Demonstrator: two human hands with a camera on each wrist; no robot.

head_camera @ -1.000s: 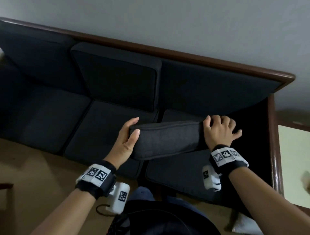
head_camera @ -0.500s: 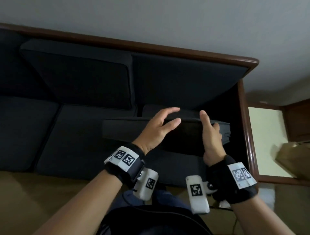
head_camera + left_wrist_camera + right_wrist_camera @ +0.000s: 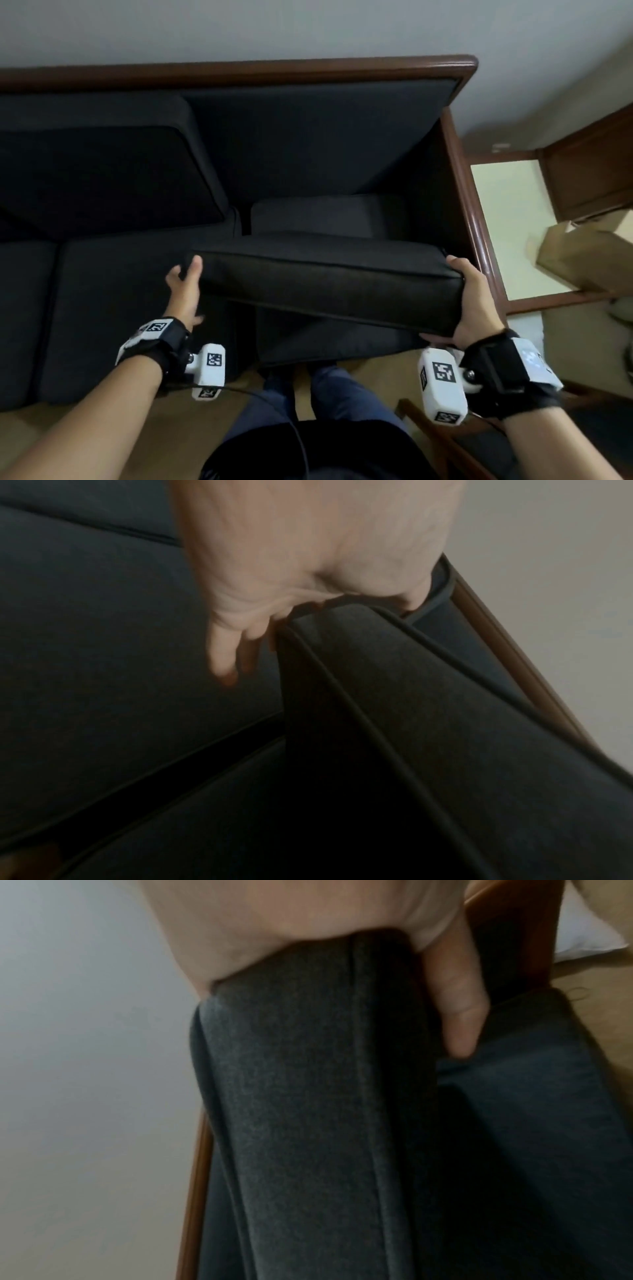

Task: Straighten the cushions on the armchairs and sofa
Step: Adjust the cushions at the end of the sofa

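Observation:
A dark grey cushion (image 3: 325, 294) hangs level above the right seat of the dark sofa (image 3: 239, 70). My left hand (image 3: 185, 284) holds its left end, thumb over the top corner and fingers fairly straight beside the end. From the left wrist, my left hand (image 3: 308, 582) straddles the piped corner of the cushion (image 3: 411, 696). My right hand (image 3: 472, 301) grips the right end, thumb on top and fingers underneath. The right wrist view shows the right hand (image 3: 308, 920) wrapped over the cushion (image 3: 301, 1096). Another cushion (image 3: 308, 216) lies at the back of that seat.
A back cushion (image 3: 102, 171) leans on the middle seat. The wooden armrest (image 3: 479, 222) runs close by my right hand. Beyond it stands a cream-topped side table (image 3: 503, 222) with a brown paper bag (image 3: 582, 253). A wooden chair (image 3: 445, 442) is at the lower right.
Both hands let go and took the cushion again at its two ends. The left hand went from the top to the left end. The cushion sits nearer me, and the view swung right.

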